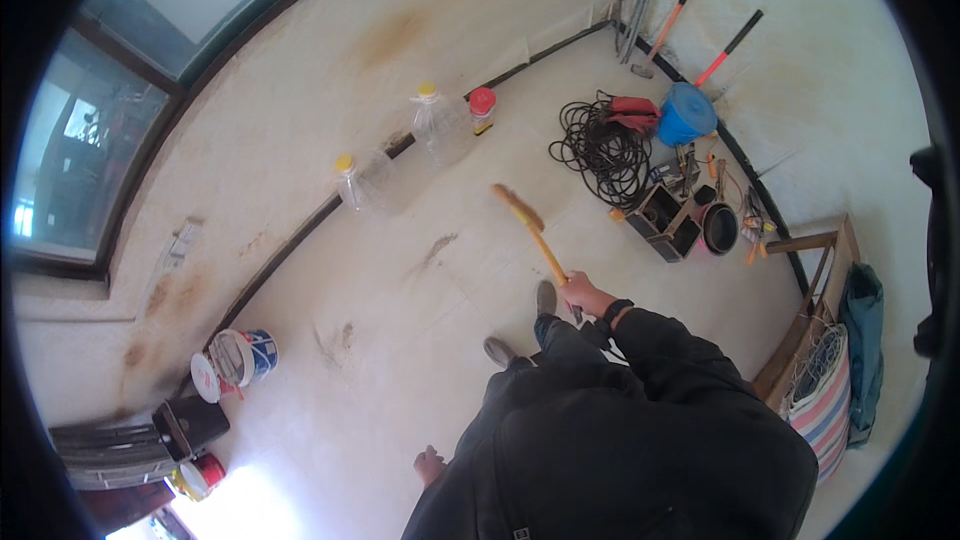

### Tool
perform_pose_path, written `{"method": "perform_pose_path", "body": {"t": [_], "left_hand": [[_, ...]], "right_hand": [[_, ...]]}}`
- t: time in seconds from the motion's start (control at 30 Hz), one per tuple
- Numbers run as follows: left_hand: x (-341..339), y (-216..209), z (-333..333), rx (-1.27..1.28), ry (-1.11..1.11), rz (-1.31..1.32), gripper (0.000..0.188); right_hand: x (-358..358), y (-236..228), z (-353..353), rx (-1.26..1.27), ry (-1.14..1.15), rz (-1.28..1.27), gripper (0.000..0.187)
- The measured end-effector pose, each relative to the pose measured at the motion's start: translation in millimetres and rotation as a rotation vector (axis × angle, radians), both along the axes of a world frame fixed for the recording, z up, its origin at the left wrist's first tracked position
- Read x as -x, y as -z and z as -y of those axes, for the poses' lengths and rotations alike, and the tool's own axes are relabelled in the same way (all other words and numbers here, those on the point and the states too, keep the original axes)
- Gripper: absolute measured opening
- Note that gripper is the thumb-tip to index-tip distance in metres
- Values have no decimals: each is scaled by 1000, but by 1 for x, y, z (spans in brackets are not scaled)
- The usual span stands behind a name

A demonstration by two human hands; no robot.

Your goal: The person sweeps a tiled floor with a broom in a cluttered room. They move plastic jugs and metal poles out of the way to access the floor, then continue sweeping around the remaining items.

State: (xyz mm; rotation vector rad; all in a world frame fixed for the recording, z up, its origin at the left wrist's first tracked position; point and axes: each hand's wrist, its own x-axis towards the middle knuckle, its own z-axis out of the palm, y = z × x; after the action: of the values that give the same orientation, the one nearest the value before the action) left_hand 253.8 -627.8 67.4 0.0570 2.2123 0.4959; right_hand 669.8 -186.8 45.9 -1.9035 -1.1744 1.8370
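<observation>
My right hand (pixel 577 291) is closed around the yellow handle of a hand brush (pixel 541 245). The brush's brown head (pixel 519 208) points away from me, above the pale tiled floor. A dark band circles my right wrist. Low at my left side hangs my left hand (pixel 430 464), its fingers loosely bent and apart with nothing visible in them. Both my shoes (pixel 498 351) stand on the floor just behind the brush.
Clear plastic jugs (pixel 437 125) and a red-lidded jar (pixel 482 105) line the far wall. At right are a coiled black cable (pixel 605 152), blue bucket (pixel 687 114), wooden toolbox (pixel 663 223) and long-handled hammers (pixel 683 5). Paint buckets (pixel 243 357) stand at left, a striped sack (pixel 821 405) at right.
</observation>
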Motion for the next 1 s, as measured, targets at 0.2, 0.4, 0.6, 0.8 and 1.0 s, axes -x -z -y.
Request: {"method": "perform_pose_path", "body": {"t": [0.2, 0.4, 0.6, 0.8, 1.0], "left_hand": [[-22, -24, -10, 81, -15, 17, 35], [-53, -5, -60, 112, 321, -114, 40], [-78, -18, -225, -34, 409, -142, 46], [-112, -43, -366, -120, 494, -133, 47], [-83, 9, -489, -116, 674, -121, 41]], "right_hand": [[39, 36, -46, 168, 1, 81, 13], [-32, -14, -91, 170, -368, -17, 16], [-159, -90, -115, 286, -12, -214, 51], [-223, -83, -162, 354, 518, -467, 60], [-247, -68, -225, 293, 794, -470, 22]]}}
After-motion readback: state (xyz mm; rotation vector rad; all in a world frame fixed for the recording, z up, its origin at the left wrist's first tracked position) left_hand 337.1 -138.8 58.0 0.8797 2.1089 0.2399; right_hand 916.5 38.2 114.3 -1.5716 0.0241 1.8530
